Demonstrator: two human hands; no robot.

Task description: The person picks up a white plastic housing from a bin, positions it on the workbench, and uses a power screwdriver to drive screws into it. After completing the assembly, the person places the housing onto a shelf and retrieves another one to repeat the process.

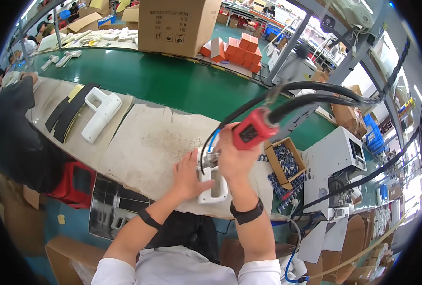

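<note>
My right hand (234,156) wraps around a red power screwdriver (252,129) with thick black cables and a metal nose. The nose points down and left onto a white plastic housing (214,198) with a loop handle, lying on the worn mat (144,137). My left hand (188,175) grips the housing's left side, thumb across it near the handle opening. The tool's tip and the upper part of the housing are partly hidden by my hands and the tool.
A cardboard box of small dark blue parts (286,161) stands right of my hands, others loose beside it. Left lie another white housing (100,116) and black strips (71,114). Behind runs a green conveyor (149,80) with orange boxes (239,50) beyond. Someone in black (21,128) sits at left.
</note>
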